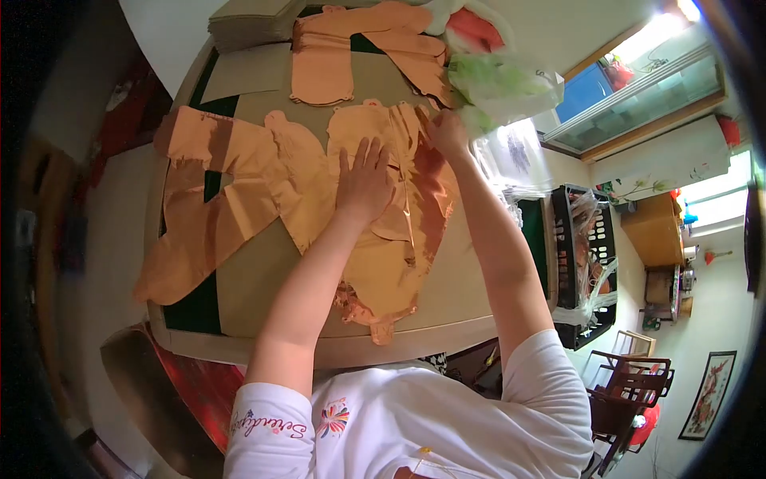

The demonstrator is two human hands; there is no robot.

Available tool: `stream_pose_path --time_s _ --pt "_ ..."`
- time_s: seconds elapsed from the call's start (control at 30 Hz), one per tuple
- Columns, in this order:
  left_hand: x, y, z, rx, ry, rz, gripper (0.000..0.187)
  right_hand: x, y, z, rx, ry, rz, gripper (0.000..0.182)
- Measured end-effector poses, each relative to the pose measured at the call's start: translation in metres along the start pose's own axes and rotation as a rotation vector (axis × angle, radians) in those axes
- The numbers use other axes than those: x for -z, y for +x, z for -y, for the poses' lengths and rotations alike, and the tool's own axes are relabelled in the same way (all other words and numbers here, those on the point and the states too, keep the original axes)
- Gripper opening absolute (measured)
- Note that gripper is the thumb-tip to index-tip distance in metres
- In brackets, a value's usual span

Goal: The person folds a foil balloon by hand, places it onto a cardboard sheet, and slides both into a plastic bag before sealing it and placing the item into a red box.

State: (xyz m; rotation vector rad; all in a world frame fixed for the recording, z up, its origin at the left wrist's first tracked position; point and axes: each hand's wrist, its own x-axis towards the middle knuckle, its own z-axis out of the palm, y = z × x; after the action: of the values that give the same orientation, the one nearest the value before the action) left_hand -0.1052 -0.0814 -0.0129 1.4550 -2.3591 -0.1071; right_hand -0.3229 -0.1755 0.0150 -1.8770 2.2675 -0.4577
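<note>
Flat, uninflated rose-gold foil balloons lie across the table in front of me. My left hand (367, 184) presses palm down on the middle foil balloon (383, 279), its fingers spread. At that balloon's upper right edge, my right hand (447, 134) has its fingers closed on the creased foil. A tab sticks out at the balloon's near end. To the left, touching it, lies another foil balloon (239, 199) with an opening through it. Farther back is a stack of folded foil balloons (323, 68).
Cardboard sheets (255, 28) are piled at the back left of the table (263, 299). A green-and-white plastic bag (503, 88) and clear plastic bags (515, 160) lie at the right. Beyond the right edge stands a black crate (570, 263) holding plastic packets.
</note>
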Motion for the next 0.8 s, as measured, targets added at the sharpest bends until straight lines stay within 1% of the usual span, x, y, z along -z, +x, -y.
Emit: stream_pose_path --time_s 0.1,0.2,0.23,0.27,0.33,0.37,0.43,0.53,0.57,0.67,0.77,0.8 --pt "0.015 0.001 -0.003 0.006 0.047 0.111 0.053 0.022 -0.01 0.022 -0.2 1.077 0.331 0.043" --pt "0.01 0.002 -0.002 0.01 0.029 0.093 0.054 0.038 -0.047 0.046 -0.031 1.454 0.183 0.031" --pt "0.01 0.001 -0.002 0.01 0.02 0.085 0.054 -0.001 -0.032 0.014 0.001 0.887 0.02 0.036" --pt "0.009 0.0 -0.002 0.008 0.01 0.079 0.054 -0.004 -0.055 0.015 0.158 0.223 -0.108 0.038" --pt "0.011 0.002 -0.001 0.012 -0.014 0.053 0.054 -0.03 -0.075 0.007 0.36 -0.055 -0.336 0.035" --pt "0.012 0.001 -0.002 0.014 -0.029 0.046 0.054 -0.036 -0.079 0.003 0.372 -0.061 -0.256 0.034" --pt "0.011 -0.002 -0.002 0.015 -0.043 0.045 0.054 -0.026 -0.095 0.014 0.382 -0.069 -0.094 0.032" --pt "0.008 0.001 -0.001 0.003 -0.034 0.041 0.056 -0.02 -0.111 0.033 0.466 0.019 -0.086 0.03" --pt "0.007 0.001 -0.001 0.0 -0.03 0.037 0.056 -0.013 -0.115 0.041 0.449 0.07 -0.025 0.037" --pt "0.006 0.002 0.0 0.008 0.005 0.039 0.057 -0.02 -0.122 0.043 0.537 0.102 -0.122 0.043" --pt "0.005 0.003 -0.001 0.021 0.024 0.057 0.058 -0.019 -0.127 0.047 0.516 0.133 -0.053 0.048" --pt "0.004 0.003 -0.001 0.025 0.026 0.065 0.059 -0.021 -0.128 0.047 0.519 0.13 -0.061 0.047"
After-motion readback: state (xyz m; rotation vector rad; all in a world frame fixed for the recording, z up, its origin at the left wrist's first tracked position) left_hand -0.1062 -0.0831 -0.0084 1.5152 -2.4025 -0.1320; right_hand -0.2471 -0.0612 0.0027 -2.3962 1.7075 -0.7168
